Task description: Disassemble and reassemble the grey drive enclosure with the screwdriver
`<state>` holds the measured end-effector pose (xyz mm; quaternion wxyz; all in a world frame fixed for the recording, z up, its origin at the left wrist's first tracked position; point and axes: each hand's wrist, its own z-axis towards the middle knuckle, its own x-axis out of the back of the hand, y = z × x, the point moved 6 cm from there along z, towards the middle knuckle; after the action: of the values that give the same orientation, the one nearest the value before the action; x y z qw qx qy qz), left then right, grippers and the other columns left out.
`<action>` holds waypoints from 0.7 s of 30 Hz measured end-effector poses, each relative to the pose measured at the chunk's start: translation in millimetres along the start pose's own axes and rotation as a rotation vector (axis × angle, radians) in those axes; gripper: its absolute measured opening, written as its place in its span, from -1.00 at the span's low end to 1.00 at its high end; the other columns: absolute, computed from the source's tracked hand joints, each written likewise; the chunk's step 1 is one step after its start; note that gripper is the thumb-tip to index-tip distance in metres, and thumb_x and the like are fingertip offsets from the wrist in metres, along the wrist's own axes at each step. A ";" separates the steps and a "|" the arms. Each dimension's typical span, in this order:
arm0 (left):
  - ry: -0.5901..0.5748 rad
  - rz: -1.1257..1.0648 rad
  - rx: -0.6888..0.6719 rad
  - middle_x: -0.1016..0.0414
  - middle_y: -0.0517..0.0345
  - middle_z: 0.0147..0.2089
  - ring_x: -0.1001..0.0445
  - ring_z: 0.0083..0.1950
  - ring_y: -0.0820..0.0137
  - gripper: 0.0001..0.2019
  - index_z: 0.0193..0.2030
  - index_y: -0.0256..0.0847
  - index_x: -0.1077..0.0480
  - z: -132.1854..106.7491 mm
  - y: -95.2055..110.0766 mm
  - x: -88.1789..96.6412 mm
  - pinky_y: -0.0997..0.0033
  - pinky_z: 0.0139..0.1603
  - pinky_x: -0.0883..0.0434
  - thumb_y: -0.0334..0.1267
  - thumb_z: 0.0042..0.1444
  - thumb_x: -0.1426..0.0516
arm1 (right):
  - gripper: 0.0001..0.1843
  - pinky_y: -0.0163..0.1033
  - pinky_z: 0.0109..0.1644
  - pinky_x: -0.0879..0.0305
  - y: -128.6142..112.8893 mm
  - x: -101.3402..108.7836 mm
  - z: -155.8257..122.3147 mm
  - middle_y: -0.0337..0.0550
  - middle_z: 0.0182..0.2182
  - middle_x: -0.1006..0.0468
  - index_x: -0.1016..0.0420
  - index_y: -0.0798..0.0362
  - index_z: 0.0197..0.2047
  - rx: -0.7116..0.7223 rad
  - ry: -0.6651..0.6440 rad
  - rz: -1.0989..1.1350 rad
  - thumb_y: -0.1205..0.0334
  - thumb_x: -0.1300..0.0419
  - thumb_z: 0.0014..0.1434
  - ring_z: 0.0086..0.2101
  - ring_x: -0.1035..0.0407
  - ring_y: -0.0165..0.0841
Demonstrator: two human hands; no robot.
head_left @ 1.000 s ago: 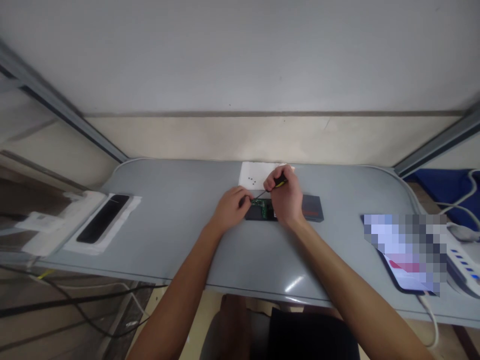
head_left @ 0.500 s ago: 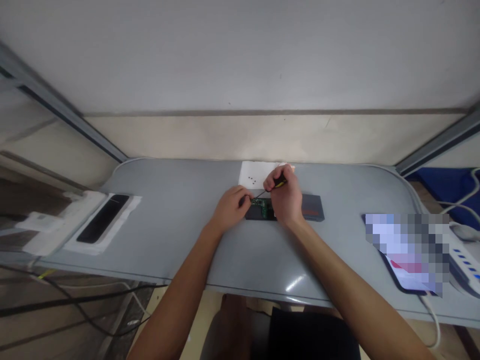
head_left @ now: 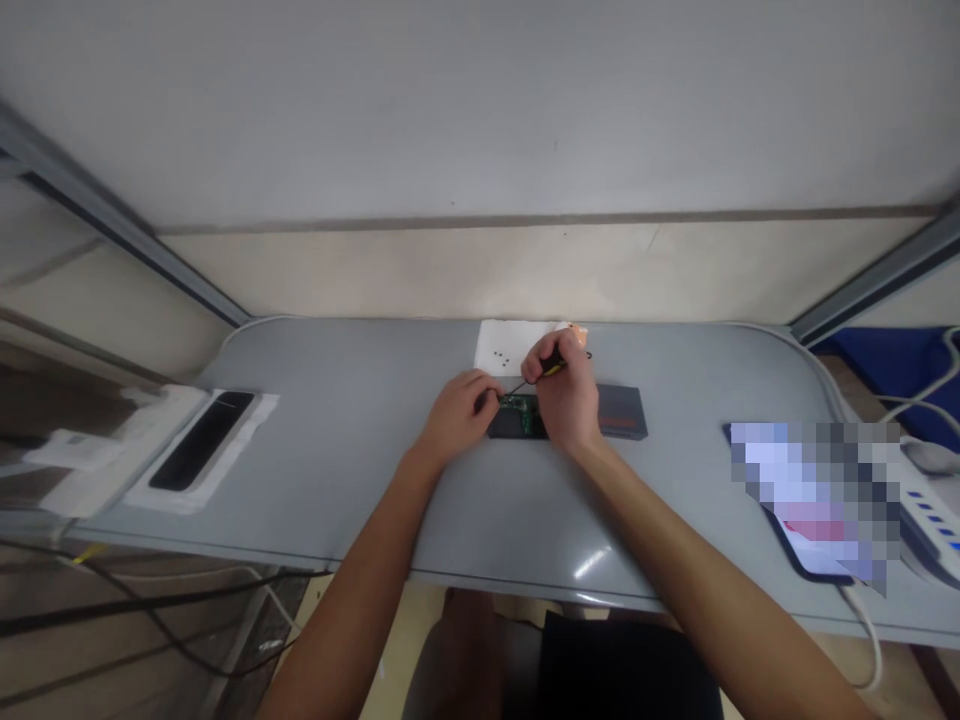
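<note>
A small dark device (head_left: pixel 517 418) with a green circuit board (head_left: pixel 519 404) exposed lies at the middle of the grey table (head_left: pixel 360 440). My left hand (head_left: pixel 459 413) is closed on its left end, fingers curled against the edge. My right hand (head_left: pixel 564 392) is wrapped round a small screwdriver (head_left: pixel 551 364) with a black and yellow handle; the thin shaft slants down-left onto the board. A dark cover (head_left: pixel 622 412) with red print lies just right of my right hand. Behind them a white sheet (head_left: pixel 499 348) carries several tiny dark screws (head_left: pixel 502 357).
A black phone-like slab (head_left: pixel 201 438) rests on white foam at the table's left end. At the right lies a lit phone (head_left: pixel 814 520) with a white cable, beside a white power strip (head_left: pixel 930 515). A wall rises behind the table.
Hands and screwdriver keep their places on the board; the view has shifted slightly, nothing else has visibly moved.
</note>
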<state>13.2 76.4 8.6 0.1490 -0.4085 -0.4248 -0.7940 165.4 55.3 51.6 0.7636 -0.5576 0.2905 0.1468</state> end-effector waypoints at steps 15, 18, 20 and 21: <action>0.002 -0.013 0.003 -0.57 0.11 -0.11 -0.50 -0.03 0.28 -0.80 -0.15 -0.13 -0.48 -0.1 0.7 0.9 0.18 0.08 -0.43 -0.36 0.33 -0.02 | -0.56 -0.24 -0.35 -0.26 0.8 -0.7 -0.7 -0.28 -0.43 -0.18 -0.25 -0.05 -0.42 0.016 0.001 -0.020 -0.16 -0.17 0.34 -0.47 -0.16 -0.42; 0.003 -0.011 0.001 -0.57 0.11 -0.10 -0.50 -0.03 0.29 -0.80 -0.15 -0.12 -0.48 0.1 0.5 0.8 0.19 0.08 -0.44 -0.36 0.33 -0.02 | -0.55 -0.23 -0.36 -0.27 0.3 -2.6 -0.9 -0.28 -0.44 -0.18 -0.24 -0.05 -0.43 0.000 -0.014 -0.007 -0.16 -0.16 0.35 -0.48 -0.16 -0.41; 0.005 -0.012 -0.002 -0.57 0.11 -0.10 -0.50 -0.03 0.29 -0.80 -0.15 -0.12 -0.48 0.3 0.9 1.0 0.19 0.08 -0.43 -0.37 0.33 -0.03 | -0.56 -0.23 -0.37 -0.27 0.3 -2.0 -0.4 -0.27 -0.44 -0.20 -0.25 -0.05 -0.43 -0.002 -0.015 0.003 -0.16 -0.17 0.34 -0.48 -0.16 -0.41; 0.006 -0.013 -0.005 -0.57 0.11 -0.11 -0.50 -0.03 0.28 -0.80 -0.16 -0.13 -0.48 0.4 1.2 1.2 0.19 0.08 -0.43 -0.37 0.33 -0.02 | -0.56 -0.24 -0.37 -0.26 0.3 -1.2 0.0 -0.27 -0.43 -0.21 -0.25 -0.05 -0.42 0.004 -0.011 0.005 -0.16 -0.19 0.33 -0.48 -0.15 -0.42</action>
<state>13.3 76.2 10.3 0.1440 -0.4035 -0.4253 -0.7972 164.3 55.5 52.1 0.7661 -0.5544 0.2879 0.1513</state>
